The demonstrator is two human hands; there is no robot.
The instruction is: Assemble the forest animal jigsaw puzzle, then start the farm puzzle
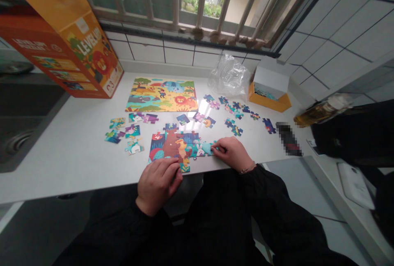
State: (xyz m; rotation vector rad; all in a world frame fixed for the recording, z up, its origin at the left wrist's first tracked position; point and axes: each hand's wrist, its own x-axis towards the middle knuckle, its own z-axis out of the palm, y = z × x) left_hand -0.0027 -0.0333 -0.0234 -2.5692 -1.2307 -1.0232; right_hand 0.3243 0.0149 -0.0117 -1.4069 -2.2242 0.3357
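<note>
On the head view, I see 2 bare hands at a white counter (pixel 76 151). The right hand (pixel 232 153) has its fingertips bunched on the right end of the partly joined puzzle (pixel 174 147), beside the rabbit; I can't tell whether it pinches a piece. The left hand (pixel 158 184) is loosely curled at the puzzle's near edge, and whether it grips anything I can't tell. The joined part lies flat by the counter's front edge, between 2 groups of loose pieces (pixel 133 130). Behind it lies a picture sheet (pixel 161 95), with an orange box (pixel 89 52) upright to its left.
</note>
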